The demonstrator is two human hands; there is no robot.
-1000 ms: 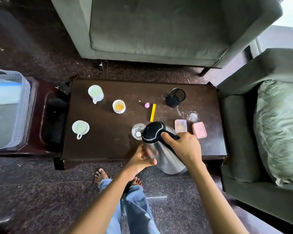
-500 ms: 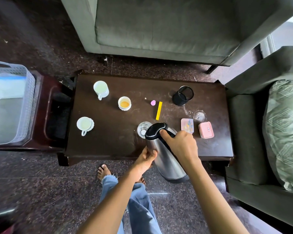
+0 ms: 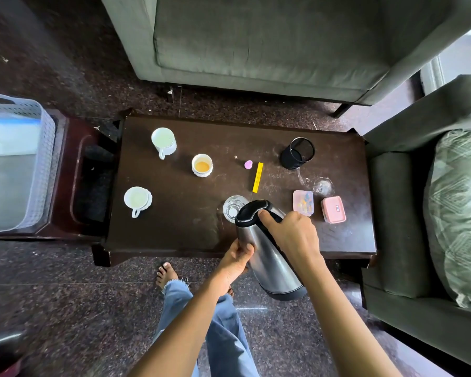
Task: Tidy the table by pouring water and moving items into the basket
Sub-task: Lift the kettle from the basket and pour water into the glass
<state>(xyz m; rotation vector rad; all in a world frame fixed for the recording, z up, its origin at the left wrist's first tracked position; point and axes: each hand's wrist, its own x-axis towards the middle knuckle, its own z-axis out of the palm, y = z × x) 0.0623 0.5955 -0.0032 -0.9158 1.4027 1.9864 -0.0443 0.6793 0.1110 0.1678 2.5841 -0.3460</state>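
A: Position of the kettle (image 3: 267, 257)?

B: Steel body, black lid. It was tilted over the near edge of the dark table (image 3: 174, 229), spout end directly above a clear glass (image 3: 233, 210) standing on the table. Whether water was running could not be told.

A: Grips?

B: Right hand (image 3: 291, 235) was wrapped tight round the kettle's black handle, thumb pressed on the lid. Left hand (image 3: 235, 261) was cupped against the steel side, fingers curled on it, steadying.

A: The rest of the table?

B: Far left, a white mug (image 3: 163, 141). Near it, a small white cup (image 3: 201, 165) with orange liquid in it. Near left, a white cup on a saucer (image 3: 137, 200). Mid-table, a small pink object (image 3: 248, 164) just beside a yellow strip (image 3: 257, 177), apart from it. Far right, a black mesh holder (image 3: 297, 153), tilted. Right side, two pink boxes (image 3: 303, 203) side by side, a second clear glass (image 3: 322, 186) behind them.

A: Basket?

B: Pale blue basket (image 3: 45, 164) sat well to the left on a separate wooden stand (image 3: 65, 170), something white and blue lying inside it.
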